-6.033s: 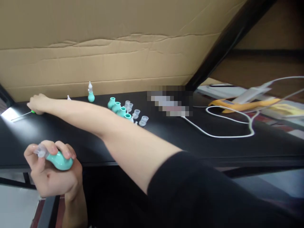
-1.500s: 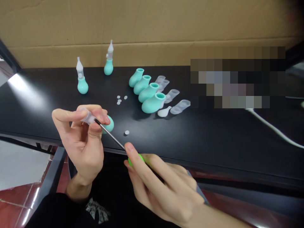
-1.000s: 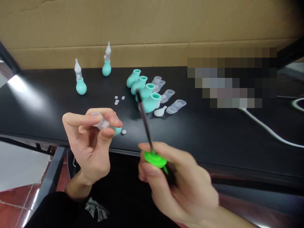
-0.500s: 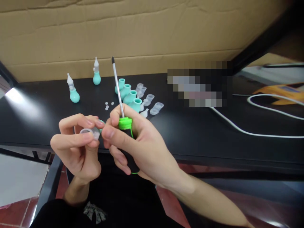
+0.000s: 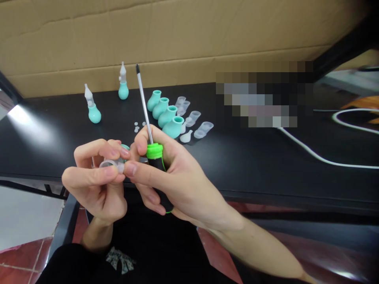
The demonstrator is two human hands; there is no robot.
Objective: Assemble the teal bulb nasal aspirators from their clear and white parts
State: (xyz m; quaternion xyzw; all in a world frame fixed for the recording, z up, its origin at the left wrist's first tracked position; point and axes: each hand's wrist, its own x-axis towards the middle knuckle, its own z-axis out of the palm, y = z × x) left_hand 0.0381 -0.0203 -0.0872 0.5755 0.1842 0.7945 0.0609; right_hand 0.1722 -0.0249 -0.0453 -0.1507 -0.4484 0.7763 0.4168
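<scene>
My left hand [image 5: 99, 181] pinches a small translucent plastic piece [image 5: 111, 163] between thumb and fingers, its round opening facing left. My right hand [image 5: 174, 177] grips a screwdriver [image 5: 154, 152] with a black and green handle, its shaft pointing up and away. The right thumb touches the right end of the plastic piece. Just behind the fingers a bit of a teal bulb [image 5: 126, 147] shows, mostly hidden. Beyond the hands lie several open-necked teal bulbs [image 5: 173, 126] in a row, with translucent connector pieces [image 5: 203, 130] and white nozzle tips [image 5: 186, 136] beside them.
Two assembled nasal aspirators [image 5: 94, 113] stand at the back left of the black table [image 5: 47, 146]. Several tiny clear discs [image 5: 136, 127] lie near the middle. A white cable [image 5: 310, 154] curves across the right side, and a cardboard sheet [image 5: 177, 39] backs the table.
The view has shifted slightly, so the table items appear further right and higher. My right thumb has come against the end of the translucent piece. Both hands keep their holds.
</scene>
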